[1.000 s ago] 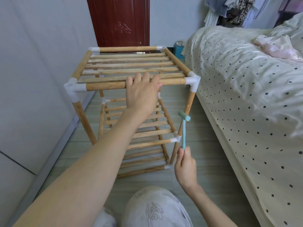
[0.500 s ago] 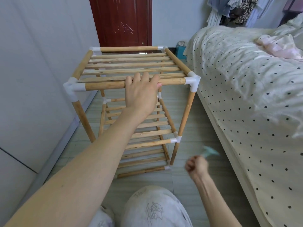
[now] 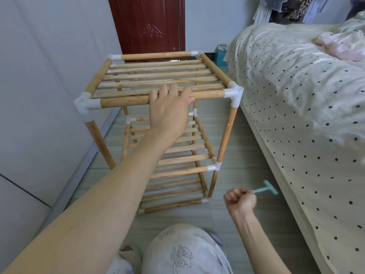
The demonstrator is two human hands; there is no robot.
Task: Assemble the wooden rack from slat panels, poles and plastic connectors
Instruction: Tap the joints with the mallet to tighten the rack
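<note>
Tiled floor (image 3: pixel 246 139) runs between a pale wall (image 3: pixel 39 76) on the left and a dotted bed (image 3: pixel 296 115) on the right, with a knee (image 3: pixel 185 252) nearest the camera. Just beyond it the right hand (image 3: pixel 240 200) is clenched round the handle of a small teal mallet (image 3: pixel 265 189), which a second ago stood upright by the rack's near right pole and has now swung down low and out toward the bed, blurred; likely the tapping of that corner is over or between blows. Past it the left hand (image 3: pixel 170 104) still lies over the front top pole (image 3: pixel 160 97) of the rack (image 3: pixel 158 125), fingers curled over it, steadying. All three slat tiers look seated in their white connectors, so the build seems nearly done. Room is tight: bed edge close on the right, wall close on the left, open floor toward the door (image 3: pixel 148 26)
</note>
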